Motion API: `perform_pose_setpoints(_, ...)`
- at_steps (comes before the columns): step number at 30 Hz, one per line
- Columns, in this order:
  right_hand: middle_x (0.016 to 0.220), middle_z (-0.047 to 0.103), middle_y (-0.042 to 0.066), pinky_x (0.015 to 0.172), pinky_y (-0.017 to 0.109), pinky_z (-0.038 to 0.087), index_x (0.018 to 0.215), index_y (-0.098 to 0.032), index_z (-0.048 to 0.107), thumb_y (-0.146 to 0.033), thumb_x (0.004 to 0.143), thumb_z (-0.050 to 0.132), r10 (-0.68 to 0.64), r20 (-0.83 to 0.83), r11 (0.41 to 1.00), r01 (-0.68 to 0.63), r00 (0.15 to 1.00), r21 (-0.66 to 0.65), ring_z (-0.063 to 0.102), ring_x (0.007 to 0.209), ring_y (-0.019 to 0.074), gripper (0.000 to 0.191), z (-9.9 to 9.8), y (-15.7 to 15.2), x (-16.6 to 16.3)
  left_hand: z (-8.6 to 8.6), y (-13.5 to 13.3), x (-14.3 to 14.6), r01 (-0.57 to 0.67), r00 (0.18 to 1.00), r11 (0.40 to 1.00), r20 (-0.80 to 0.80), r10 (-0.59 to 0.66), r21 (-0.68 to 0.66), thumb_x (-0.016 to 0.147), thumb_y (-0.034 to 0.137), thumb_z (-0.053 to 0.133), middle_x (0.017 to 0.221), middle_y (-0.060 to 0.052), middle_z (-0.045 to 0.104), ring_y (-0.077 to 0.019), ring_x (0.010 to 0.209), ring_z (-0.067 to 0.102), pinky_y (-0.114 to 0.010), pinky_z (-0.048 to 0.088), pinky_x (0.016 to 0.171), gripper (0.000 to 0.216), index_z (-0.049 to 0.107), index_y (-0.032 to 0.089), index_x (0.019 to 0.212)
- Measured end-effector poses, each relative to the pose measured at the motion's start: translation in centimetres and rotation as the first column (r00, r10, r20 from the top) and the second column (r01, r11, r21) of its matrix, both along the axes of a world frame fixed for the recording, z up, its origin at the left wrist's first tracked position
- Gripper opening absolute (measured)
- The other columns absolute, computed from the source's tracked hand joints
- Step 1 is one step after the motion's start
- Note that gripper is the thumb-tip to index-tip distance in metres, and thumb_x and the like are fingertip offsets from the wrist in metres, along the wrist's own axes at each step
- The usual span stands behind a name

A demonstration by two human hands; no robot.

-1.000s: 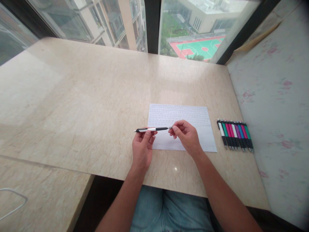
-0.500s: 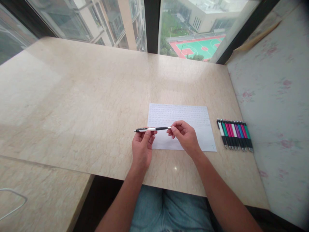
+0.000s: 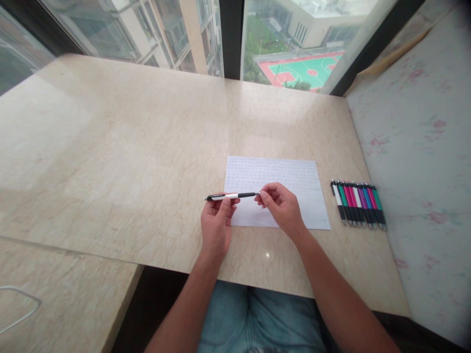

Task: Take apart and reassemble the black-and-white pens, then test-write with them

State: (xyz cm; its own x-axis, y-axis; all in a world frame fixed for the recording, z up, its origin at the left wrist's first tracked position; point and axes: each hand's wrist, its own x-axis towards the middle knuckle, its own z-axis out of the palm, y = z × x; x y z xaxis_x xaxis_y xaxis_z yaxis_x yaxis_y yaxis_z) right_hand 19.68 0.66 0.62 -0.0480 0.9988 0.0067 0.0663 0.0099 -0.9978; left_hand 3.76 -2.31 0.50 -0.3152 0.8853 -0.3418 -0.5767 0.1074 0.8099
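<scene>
A white and black click pen (image 3: 231,196) lies level across both hands, above the left part of a white sheet of paper (image 3: 243,213). My left hand (image 3: 216,223) is closed around the pen's white barrel, thumb on the near side. At the pen's silver tip, my right hand (image 3: 281,206) pinches with thumb and forefinger, its other fingers curled. Rows of small writing fill the paper's upper half; the lower half looks mostly blank and is partly covered by the hands.
A row of several coloured pens (image 3: 357,203) lies right of the paper, near the floral wall (image 3: 423,171). All of this rests on a beige marble-look counter (image 3: 147,147) below windows. A white cable (image 3: 35,298) lies on the lower-left surface.
</scene>
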Motion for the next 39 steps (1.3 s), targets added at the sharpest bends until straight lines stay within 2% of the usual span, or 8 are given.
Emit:
perform_pose_setpoints(10,0.093,0.072,0.005,0.070,0.031,0.057,0.105,-0.023,0.062,-0.037,0.088,0.065,0.075,0.100,0.992,-0.084,0.992,0.089,0.071,0.081,0.0173,0.022,0.0,0.0,0.4,0.0,0.1,0.0,0.006,1.000,1.000,0.021,-0.006,0.003,0.075,0.028,0.081,0.092,-0.003,0.073,-0.0109,0.080,0.070,-0.021,0.052,0.073,0.022,0.069,0.018,0.091)
perform_pose_setpoints(13,0.085,0.072,0.004,0.069,0.031,0.055,0.095,-0.022,0.065,-0.037,0.091,0.061,0.070,0.182,0.988,-0.093,0.981,0.121,0.069,0.076,0.0167,0.017,0.3,0.0,0.5,0.1,0.0,0.0,0.014,1.000,1.000,0.016,-0.014,0.009,0.073,0.029,0.082,0.091,-0.003,0.074,-0.0114,0.080,0.070,-0.021,0.052,0.073,0.024,0.069,0.019,0.091)
perform_pose_setpoints(18,0.071,0.069,0.002,0.062,0.030,0.051,0.076,-0.021,0.065,-0.044,0.097,0.050,0.102,0.254,0.981,-0.140,0.962,0.134,0.063,0.065,0.0148,0.034,0.3,0.1,0.8,0.3,0.0,0.1,0.027,1.000,1.000,0.008,-0.028,0.002,0.074,0.029,0.081,0.092,-0.003,0.073,-0.0115,0.081,0.070,-0.021,0.052,0.074,0.023,0.069,0.019,0.091)
perform_pose_setpoints(22,0.084,0.071,0.003,0.063,0.029,0.052,0.104,-0.022,0.061,-0.043,0.097,0.049,0.084,0.179,0.986,-0.108,0.980,0.128,0.065,0.068,0.0144,0.025,0.2,0.1,0.9,0.3,-0.1,0.2,0.024,1.000,1.000,0.016,-0.024,0.005,0.074,0.028,0.081,0.091,-0.003,0.073,-0.0108,0.079,0.070,-0.021,0.052,0.074,0.022,0.070,0.019,0.090)
perform_pose_setpoints(24,0.091,0.070,0.004,0.066,0.030,0.053,0.109,-0.022,0.058,-0.040,0.094,0.055,0.085,0.183,0.985,-0.111,0.979,0.132,0.067,0.074,0.0152,0.023,0.2,0.0,0.9,0.3,-0.1,0.2,0.023,1.000,1.000,0.016,-0.023,0.006,0.074,0.028,0.081,0.091,-0.003,0.073,-0.0110,0.079,0.070,-0.021,0.052,0.074,0.022,0.069,0.019,0.090)
perform_pose_setpoints(31,0.082,0.070,0.003,0.067,0.029,0.052,0.092,-0.021,0.061,-0.032,0.093,0.056,0.107,0.252,0.975,-0.151,0.962,0.163,0.064,0.070,0.0145,0.011,0.8,0.0,0.7,0.3,-0.1,0.1,0.030,0.999,1.000,0.010,-0.031,0.006,0.075,0.027,0.080,0.093,-0.004,0.073,-0.0115,0.080,0.070,-0.023,0.052,0.076,0.021,0.069,0.018,0.091)
perform_pose_setpoints(36,0.066,0.066,0.002,0.061,0.029,0.048,0.071,-0.020,0.063,-0.042,0.100,0.044,0.095,0.324,0.971,-0.160,0.941,0.180,0.060,0.061,0.0135,0.041,0.6,0.1,1.1,0.3,-0.2,0.3,0.064,0.998,0.997,-0.004,-0.064,0.033,0.076,0.028,0.080,0.093,-0.004,0.074,-0.0120,0.079,0.070,-0.024,0.053,0.076,0.023,0.068,0.019,0.093)
perform_pose_setpoints(39,0.080,0.071,0.004,0.062,0.028,0.050,0.093,-0.020,0.066,-0.042,0.099,0.045,0.074,0.264,0.971,-0.130,0.962,0.200,0.065,0.071,0.0155,0.031,0.7,0.2,1.3,0.3,-0.1,0.3,0.046,0.999,0.999,-0.011,-0.046,0.022,0.076,0.029,0.080,0.092,-0.003,0.074,-0.0114,0.079,0.070,-0.022,0.053,0.075,0.023,0.068,0.018,0.093)
